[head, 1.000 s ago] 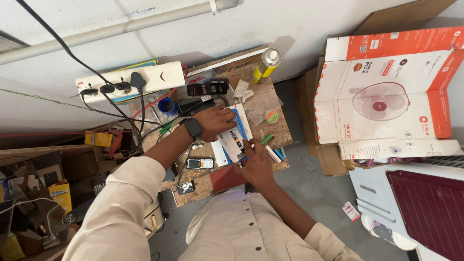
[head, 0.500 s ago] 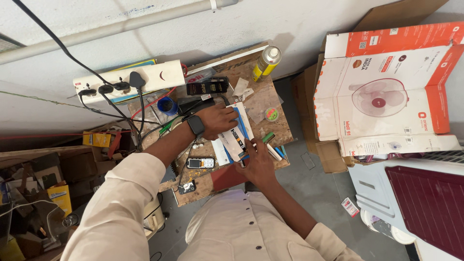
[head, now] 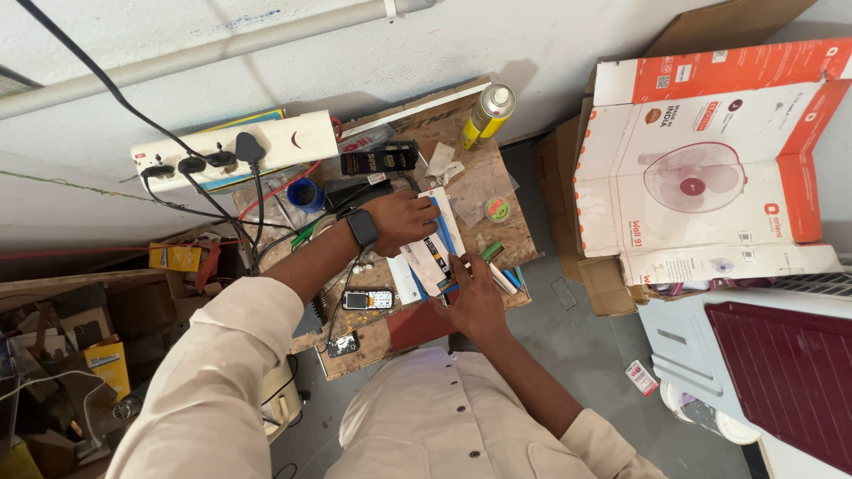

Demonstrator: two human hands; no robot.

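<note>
My left hand (head: 404, 217), with a dark watch on its wrist, rests flat on the far end of a long white and blue flat box (head: 434, 253) lying on a small worn wooden bench (head: 515, 244). My right hand (head: 475, 297) grips the near end of the same box with its fingers curled around the edge. A small keypad phone (head: 368, 300) lies just left of the right hand. White and blue pens (head: 508, 280) lie to the right of the box.
A white power strip (head: 266, 146) with several black plugs sits at the bench's far left. A yellow spray can (head: 486, 113) stands at the far right corner, a small round tin (head: 497, 209) near it. A big fan carton (head: 710, 177) stands right. Cardboard clutter fills the left.
My right hand has shifted slightly along the near end of the box. My left hand stays pressed on the far end.
</note>
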